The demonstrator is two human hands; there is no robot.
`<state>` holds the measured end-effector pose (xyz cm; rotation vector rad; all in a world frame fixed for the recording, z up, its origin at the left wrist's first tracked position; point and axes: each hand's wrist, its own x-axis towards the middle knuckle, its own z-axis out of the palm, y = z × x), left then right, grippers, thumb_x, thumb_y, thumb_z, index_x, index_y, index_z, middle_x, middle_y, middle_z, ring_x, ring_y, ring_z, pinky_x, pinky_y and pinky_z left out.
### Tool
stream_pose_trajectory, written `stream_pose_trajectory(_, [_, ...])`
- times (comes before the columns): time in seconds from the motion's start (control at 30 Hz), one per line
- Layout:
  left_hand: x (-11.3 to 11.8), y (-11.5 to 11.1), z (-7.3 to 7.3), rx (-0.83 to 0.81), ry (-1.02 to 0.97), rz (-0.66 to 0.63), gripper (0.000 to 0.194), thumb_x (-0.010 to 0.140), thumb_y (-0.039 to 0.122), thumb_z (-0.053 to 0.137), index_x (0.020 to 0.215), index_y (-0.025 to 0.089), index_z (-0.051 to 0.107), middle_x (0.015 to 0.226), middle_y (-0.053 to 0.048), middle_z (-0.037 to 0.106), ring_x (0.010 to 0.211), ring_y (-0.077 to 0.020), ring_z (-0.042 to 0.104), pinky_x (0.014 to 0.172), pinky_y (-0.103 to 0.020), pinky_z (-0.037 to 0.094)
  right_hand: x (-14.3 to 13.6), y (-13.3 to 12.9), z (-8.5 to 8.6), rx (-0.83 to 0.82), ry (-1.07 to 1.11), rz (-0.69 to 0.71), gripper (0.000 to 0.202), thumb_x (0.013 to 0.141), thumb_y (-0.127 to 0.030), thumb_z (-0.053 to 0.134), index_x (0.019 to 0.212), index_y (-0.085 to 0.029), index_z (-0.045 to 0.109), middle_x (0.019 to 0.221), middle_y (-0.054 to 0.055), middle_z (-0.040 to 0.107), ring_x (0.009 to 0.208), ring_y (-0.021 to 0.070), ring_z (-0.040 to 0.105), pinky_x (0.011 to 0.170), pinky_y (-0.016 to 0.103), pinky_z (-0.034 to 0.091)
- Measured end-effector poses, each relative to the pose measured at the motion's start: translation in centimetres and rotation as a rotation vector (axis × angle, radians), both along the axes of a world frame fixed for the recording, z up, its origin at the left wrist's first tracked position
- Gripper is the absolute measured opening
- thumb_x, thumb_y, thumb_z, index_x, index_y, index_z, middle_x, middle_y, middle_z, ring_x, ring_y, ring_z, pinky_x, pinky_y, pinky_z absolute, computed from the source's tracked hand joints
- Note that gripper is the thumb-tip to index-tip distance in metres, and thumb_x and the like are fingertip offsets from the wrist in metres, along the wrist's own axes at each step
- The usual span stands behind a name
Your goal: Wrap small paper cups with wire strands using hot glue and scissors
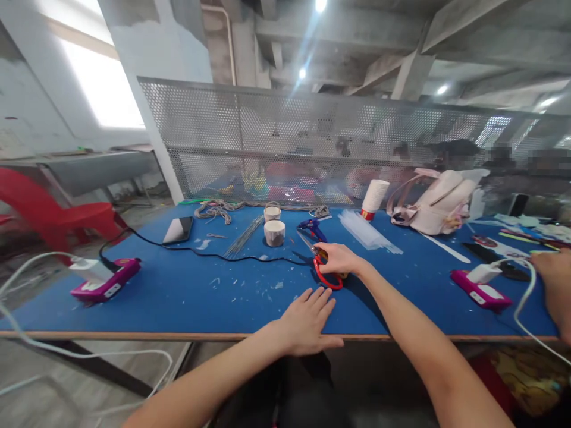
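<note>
My right hand (341,259) has its fingers and thumb closed around the pivot area of red-handled scissors (319,274), which rest on the blue tabletop (187,297) with the blades pointing away. Close by the scissors, my left hand (307,318) lies flat at the front edge with its fingers stretched out, holding nothing. Just beyond the blades sits a blue hot glue gun (313,227), and its black cord runs left. Two short round pieces, a nearer cup-like one (274,233) and a farther one (272,214), stand left of it. Thin grey wires (244,238) lie beside these.
Grey cord (218,209), a phone (178,230), translucent glue sticks (368,230), stacked paper cups (375,197) and a pale backpack (439,202) lie toward the perforated screen (267,131). Purple power strips stand left (107,282) and right (480,291). Another person's arm (555,285) is far right.
</note>
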<state>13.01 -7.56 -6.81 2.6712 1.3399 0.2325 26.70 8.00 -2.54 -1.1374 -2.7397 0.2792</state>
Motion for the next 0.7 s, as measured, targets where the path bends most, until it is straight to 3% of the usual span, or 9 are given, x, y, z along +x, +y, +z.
stream_pose_trajectory(0.17, [-1.9, 1.2, 1.7, -0.141, 0.111, 0.021, 0.080, 0.085, 0.069, 0.031, 0.145, 0.015, 0.032, 0.154, -0.011, 0.024, 0.143, -0.0251, 0.020, 0.116, -0.043, 0.016, 0.0, -0.1, 0.4, -0.030, 0.028, -0.008, 0.047, 0.071, -0.033, 0.061, 0.117, -0.021, 0.059, 0.107, 0.006, 0.069, 0.093, 0.0244, 0.064, 0.074, 0.027, 0.045])
stream_pose_trajectory(0.4, [-8.2, 2.2, 2.0, -0.107, 0.177, 0.320, 0.074, 0.089, 0.063, 0.030, 0.145, 0.015, 0.032, 0.155, -0.012, 0.022, 0.143, -0.0252, 0.019, 0.116, -0.042, 0.015, 0.7, -0.5, 1.5, -0.083, -0.027, -0.022, 0.044, 0.078, -0.040, 0.067, 0.116, -0.021, 0.055, 0.097, 0.002, 0.069, 0.083, 0.0194, 0.065, 0.070, 0.026, 0.049])
stream_pose_trajectory(0.57, [-13.4, 1.6, 2.4, -0.067, 0.221, 0.529, 0.075, 0.089, 0.060, 0.031, 0.141, 0.007, 0.039, 0.151, -0.020, 0.029, 0.140, -0.0329, 0.026, 0.113, -0.050, 0.021, -1.1, -1.4, 0.8, -0.031, -0.116, 0.013, 0.030, 0.092, -0.032, 0.056, 0.118, -0.016, 0.056, 0.117, 0.008, 0.059, 0.098, 0.0211, 0.061, 0.082, 0.041, 0.052])
stream_pose_trajectory(0.7, [-14.0, 0.6, 3.6, -0.002, 0.225, 0.560, 0.068, 0.090, 0.057, 0.034, 0.132, 0.006, 0.050, 0.146, -0.023, 0.040, 0.138, -0.0363, 0.030, 0.111, -0.052, 0.023, -2.7, -1.8, 0.2, -0.010, -0.184, 0.033, 0.031, 0.092, -0.031, 0.056, 0.119, -0.017, 0.055, 0.119, 0.009, 0.058, 0.100, 0.0215, 0.060, 0.083, 0.041, 0.052])
